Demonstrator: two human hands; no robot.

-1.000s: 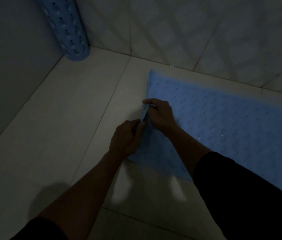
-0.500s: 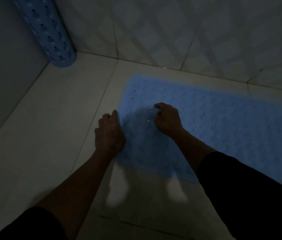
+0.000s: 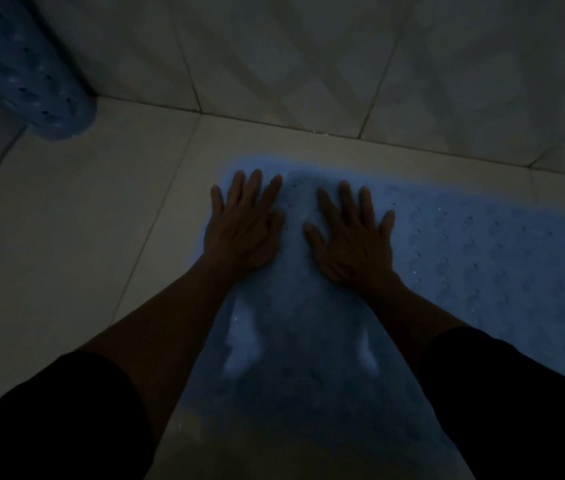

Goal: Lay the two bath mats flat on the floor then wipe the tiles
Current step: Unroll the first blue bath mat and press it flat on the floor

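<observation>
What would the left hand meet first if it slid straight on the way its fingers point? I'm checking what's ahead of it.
The left hand lies flat near the blue mat's far edge. Ahead comes bare floor tile, then probably the tiled wall.

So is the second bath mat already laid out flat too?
No, the second bath mat is rolled up in the corner, while both hands press the flat bath mat.

Two blue bath mats: one flat mat (image 3: 481, 271), one rolled mat (image 3: 28, 74); two hands (image 3: 244, 233) (image 3: 353, 244).
</observation>
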